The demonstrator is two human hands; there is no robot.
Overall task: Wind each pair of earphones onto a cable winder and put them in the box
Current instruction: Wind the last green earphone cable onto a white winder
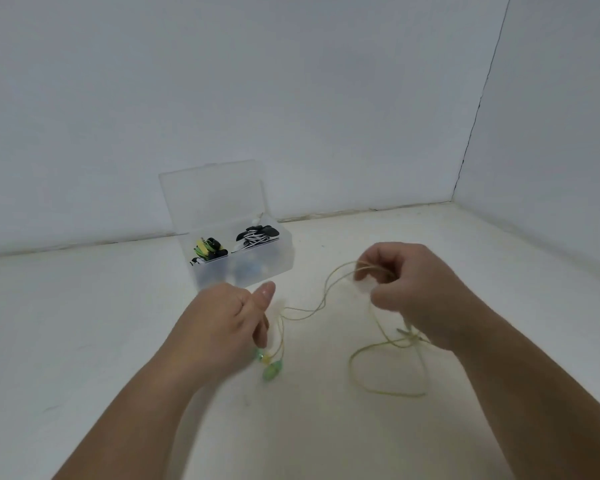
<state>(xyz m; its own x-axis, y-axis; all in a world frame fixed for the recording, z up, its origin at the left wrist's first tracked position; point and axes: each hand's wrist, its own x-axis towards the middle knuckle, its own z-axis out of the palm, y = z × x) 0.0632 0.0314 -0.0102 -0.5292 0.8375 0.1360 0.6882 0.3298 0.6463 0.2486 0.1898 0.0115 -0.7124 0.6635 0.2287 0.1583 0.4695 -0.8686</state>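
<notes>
My right hand (413, 285), right of the clear plastic box (274, 265), is pinching loops of thin yellow-green cable (312, 311) in curled fingers. My left hand (222, 323), just before the box, is curling round the cable above two green earbuds (270, 368). Inside the box are sitting two wound sets, one yellow-black (207, 251), one striped (257, 235).

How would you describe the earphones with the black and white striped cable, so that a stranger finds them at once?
Find the clear plastic box standing open near the back wall. Of its two compartments, look in the right one. The earphones there have a cable striped black and white, while the left bundle is yellow-green and black.
</notes>
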